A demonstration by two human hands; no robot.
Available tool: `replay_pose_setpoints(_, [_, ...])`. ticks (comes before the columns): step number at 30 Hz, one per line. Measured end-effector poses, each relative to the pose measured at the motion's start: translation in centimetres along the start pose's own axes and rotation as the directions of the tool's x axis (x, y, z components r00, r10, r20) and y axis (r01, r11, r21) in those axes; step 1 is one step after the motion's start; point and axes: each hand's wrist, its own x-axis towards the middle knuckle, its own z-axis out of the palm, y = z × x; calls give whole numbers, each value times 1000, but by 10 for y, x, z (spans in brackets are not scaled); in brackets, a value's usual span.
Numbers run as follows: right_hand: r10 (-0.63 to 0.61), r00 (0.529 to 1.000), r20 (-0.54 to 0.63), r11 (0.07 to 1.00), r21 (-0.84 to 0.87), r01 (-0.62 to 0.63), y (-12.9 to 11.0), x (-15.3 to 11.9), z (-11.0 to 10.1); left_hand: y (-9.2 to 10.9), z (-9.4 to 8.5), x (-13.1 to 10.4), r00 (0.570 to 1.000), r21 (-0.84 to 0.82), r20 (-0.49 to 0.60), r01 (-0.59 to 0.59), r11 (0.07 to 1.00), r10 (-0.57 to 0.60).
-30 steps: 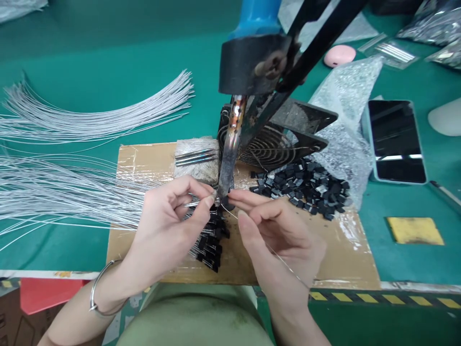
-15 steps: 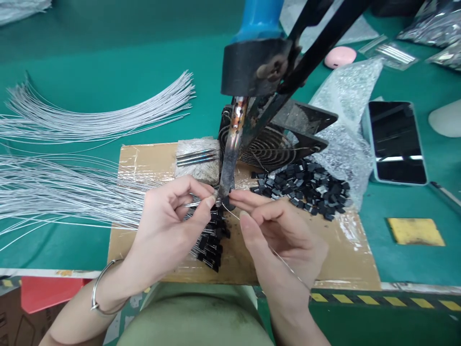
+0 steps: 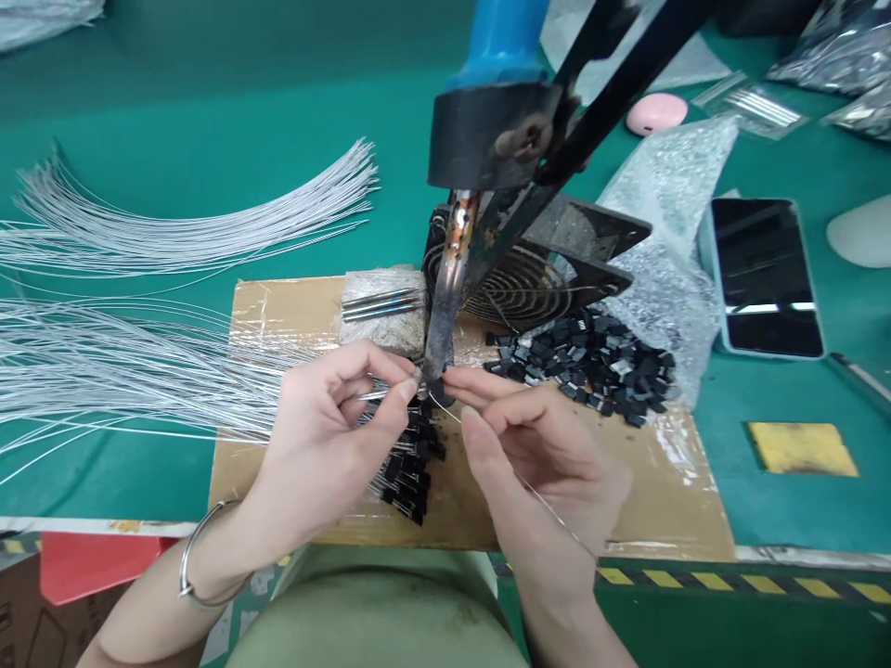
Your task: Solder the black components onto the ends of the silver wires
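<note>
My left hand (image 3: pixel 341 445) is closed, thumb and forefinger pinched at the tip of a soldering iron (image 3: pixel 445 320). A thin silvery-white length, perhaps a cable (image 3: pixel 372 394), runs back into its curled fingers. My right hand (image 3: pixel 549 455) holds a thin solder wire (image 3: pixel 553 510) that passes by the thumb and ends close to the iron tip. Its forefinger reaches a small black piece (image 3: pixel 437 390) under the tip; the exact contact is hidden. Below the fingertips lie cables with black connectors (image 3: pixel 410 468) on their ends.
Cardboard (image 3: pixel 668 501) covers the work spot. A heap of black connectors (image 3: pixel 591 362) lies right, before a fan (image 3: pixel 522 283). Bundles of white cables (image 3: pixel 139 371) spread left. Metal rods (image 3: pixel 380 304) rest on a wrapped block. A phone (image 3: pixel 766 278) and yellow sponge (image 3: pixel 804 449) sit right.
Almost nothing differs. Both hands stay at the iron tip, and the solder wire has shifted only very slightly; the whole view has moved a touch.
</note>
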Motion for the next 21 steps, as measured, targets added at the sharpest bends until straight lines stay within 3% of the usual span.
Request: replay_pose_setpoints(21, [-16, 1000, 0, 1000, 22, 16, 3, -1, 1, -2, 0, -2, 1000, 22, -1, 8, 1000, -8])
